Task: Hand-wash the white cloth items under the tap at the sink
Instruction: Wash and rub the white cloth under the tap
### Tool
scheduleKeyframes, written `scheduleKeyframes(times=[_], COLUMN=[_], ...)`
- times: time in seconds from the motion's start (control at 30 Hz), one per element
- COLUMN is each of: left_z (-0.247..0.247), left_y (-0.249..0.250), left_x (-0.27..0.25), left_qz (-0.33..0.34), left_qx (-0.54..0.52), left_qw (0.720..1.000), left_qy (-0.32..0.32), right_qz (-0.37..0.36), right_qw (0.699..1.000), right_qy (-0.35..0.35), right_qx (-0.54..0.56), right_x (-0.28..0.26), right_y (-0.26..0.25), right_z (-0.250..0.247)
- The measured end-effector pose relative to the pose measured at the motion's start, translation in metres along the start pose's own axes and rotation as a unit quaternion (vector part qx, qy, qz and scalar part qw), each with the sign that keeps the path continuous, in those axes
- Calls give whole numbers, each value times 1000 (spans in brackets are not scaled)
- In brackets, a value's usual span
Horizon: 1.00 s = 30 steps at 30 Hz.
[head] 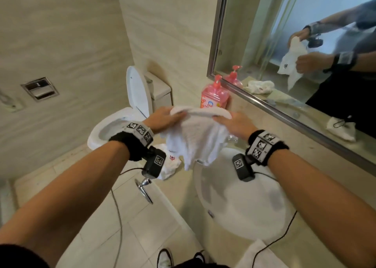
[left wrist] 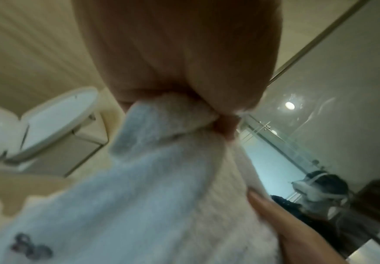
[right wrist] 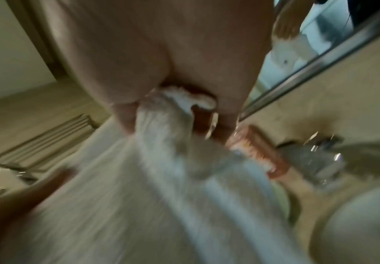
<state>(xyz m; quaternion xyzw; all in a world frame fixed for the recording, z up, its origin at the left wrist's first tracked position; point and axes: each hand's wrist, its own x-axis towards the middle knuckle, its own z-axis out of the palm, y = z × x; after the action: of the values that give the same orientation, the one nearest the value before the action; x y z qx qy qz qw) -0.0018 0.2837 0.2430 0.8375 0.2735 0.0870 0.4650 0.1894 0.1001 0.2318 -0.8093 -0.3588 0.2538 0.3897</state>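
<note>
A white towel (head: 198, 137) hangs spread in the air above the far left rim of the white sink (head: 242, 202). My left hand (head: 164, 118) grips its upper left edge and my right hand (head: 234, 123) grips its upper right edge. In the left wrist view the towel (left wrist: 139, 187) is bunched in my left hand (left wrist: 184, 85), with a dark printed logo low on the cloth. The right wrist view is blurred; the towel (right wrist: 162, 160) is pinched in my right hand (right wrist: 166, 67). A second white cloth (head: 169, 166) with a red logo lies on the counter left of the sink. The tap is hidden behind the towel.
A pink pump bottle (head: 215, 96) stands on the counter by the mirror (head: 305, 43). An open toilet (head: 122, 121) is at the left, beyond the counter edge. A chrome towel ring (head: 144, 188) hangs off the counter's left side. Another white cloth (head: 262, 255) lies at the sink's near edge.
</note>
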Motion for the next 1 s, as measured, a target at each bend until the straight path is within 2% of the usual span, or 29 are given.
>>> scheduleKeyframes(times=[0.07,0.13,0.17,0.23,0.3,0.37,0.43,0.5,0.57,0.63,0.7,0.77,0.8,0.83,0.9,0.93,1.0], left_z=[16,30,35,42,44,42,39,41,38,27,14,6,3,-1,-10,-16,-20], left_y=[11,26,35,46,53,54,50,43,40,36,24,12,6,0,-11,-16,-23], left_x=[7,11,10,8,2,4,8,7,-1,-6,-3,-2,-2,-3,-3,-2,-3], left_qz=[-76,-131,-137,-112,-68,-53,-78,-90,-75,-31,5,-14,-15,-18,-13,-7,8], left_qx=[-84,-170,-219,-239,-172,-124,-150,-231,-262,-149,64,293,367,393,345,287,157], left_qw=[993,976,966,964,983,990,983,968,962,983,989,949,925,915,934,954,986], left_qy=[39,35,25,18,9,36,69,36,-33,-101,-131,-113,-96,-87,-89,-89,-63], right_qz=[-2,-31,-45,-24,10,-14,-56,-58,-29,-15,-43,-94,-119,-134,-122,-108,-78], right_qw=[993,986,982,969,959,963,972,976,985,993,997,995,989,976,948,946,968], right_qy=[58,61,69,122,162,153,155,157,120,81,48,-27,-67,-102,-140,-135,-97], right_qx=[100,149,167,214,231,219,170,138,117,83,46,-7,-63,-138,-260,-275,-217], right_x=[-6,-12,-13,-6,4,4,3,5,10,12,11,10,11,12,13,14,10], right_y=[-13,-33,-43,-57,-62,-63,-60,-57,-53,-45,-40,-35,-32,-28,-17,-10,1], right_z=[35,72,82,83,72,77,88,83,68,55,46,35,28,22,15,11,6])
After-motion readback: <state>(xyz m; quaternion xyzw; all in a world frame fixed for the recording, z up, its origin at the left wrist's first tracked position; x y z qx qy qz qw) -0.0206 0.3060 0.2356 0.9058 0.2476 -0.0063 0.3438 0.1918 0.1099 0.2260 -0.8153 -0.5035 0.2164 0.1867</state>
